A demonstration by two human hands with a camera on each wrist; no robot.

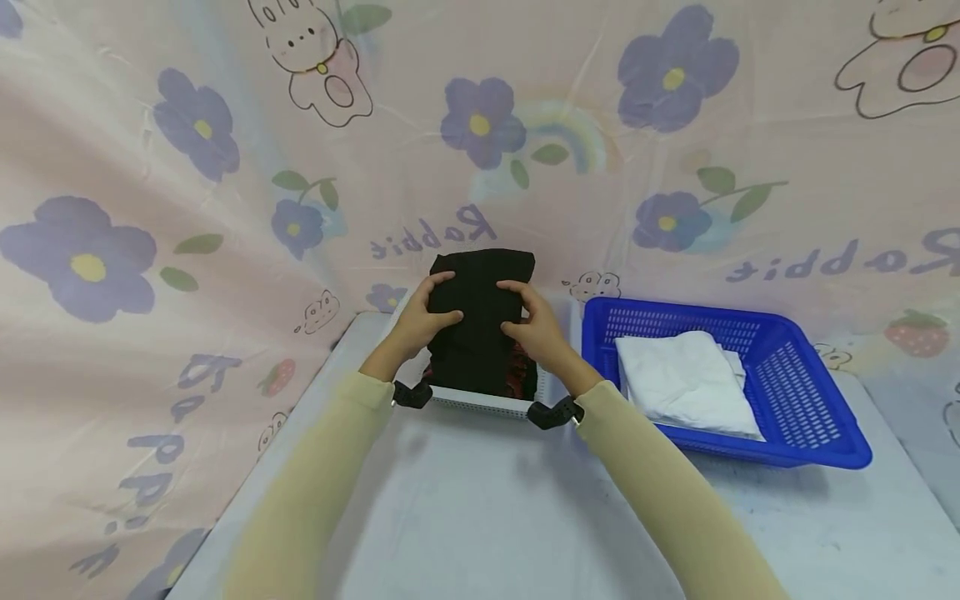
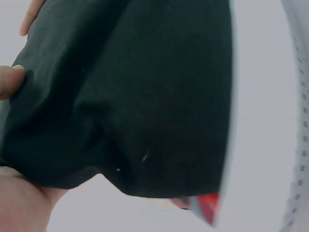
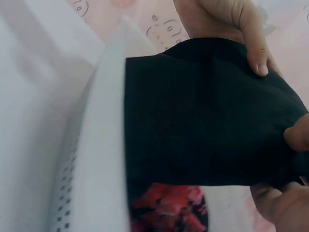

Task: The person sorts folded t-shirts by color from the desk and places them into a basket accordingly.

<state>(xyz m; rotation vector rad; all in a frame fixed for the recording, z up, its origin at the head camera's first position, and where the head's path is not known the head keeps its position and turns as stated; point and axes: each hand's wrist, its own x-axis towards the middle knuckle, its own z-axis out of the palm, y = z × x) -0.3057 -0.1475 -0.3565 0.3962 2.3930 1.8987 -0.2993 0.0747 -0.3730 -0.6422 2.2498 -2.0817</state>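
Tabletop: black cloth between fingers

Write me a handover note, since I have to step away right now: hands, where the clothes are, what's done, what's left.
Left hand and right hand: both grip the folded black garment, held over the white basket.
Red patterned cloth lies in that basket under it.
Folded white garment lies in the blue basket.
Done: black garment folded.
Left: probably setting it down in the white basket.
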